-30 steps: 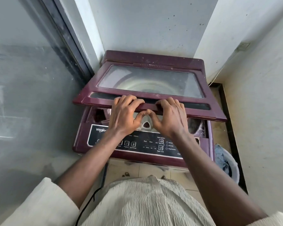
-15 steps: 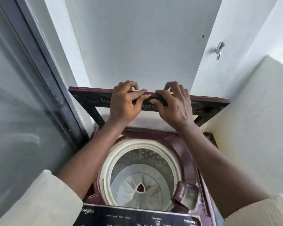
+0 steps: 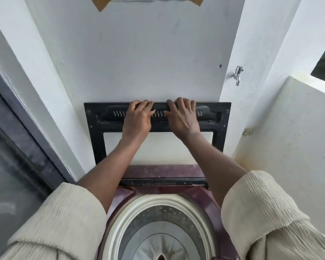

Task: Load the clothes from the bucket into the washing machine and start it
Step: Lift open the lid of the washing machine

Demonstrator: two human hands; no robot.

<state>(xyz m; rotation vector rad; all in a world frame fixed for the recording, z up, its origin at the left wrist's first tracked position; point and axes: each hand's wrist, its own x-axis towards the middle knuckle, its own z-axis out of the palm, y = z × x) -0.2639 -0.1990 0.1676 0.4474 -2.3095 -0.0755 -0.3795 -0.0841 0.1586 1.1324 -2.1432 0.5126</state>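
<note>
The washing machine (image 3: 158, 173) sits at 6 o'clock, its lid (image 3: 98, 139) raised upright against the white wall (image 3: 139, 62) at 12 o'clock, dark underside facing the camera. The left hand (image 3: 137, 119) and the right hand (image 3: 182, 119) lie side by side on the lid's top bar, fingers curled over its upper edge, so each grip holds the lid. Below, the cream-rimmed drum (image 3: 158, 231) stands open, with no clothes visible in the part that shows. A metal tap (image 3: 237, 75) sticks out of the wall at 2 o'clock. The bucket is out of view.
</note>
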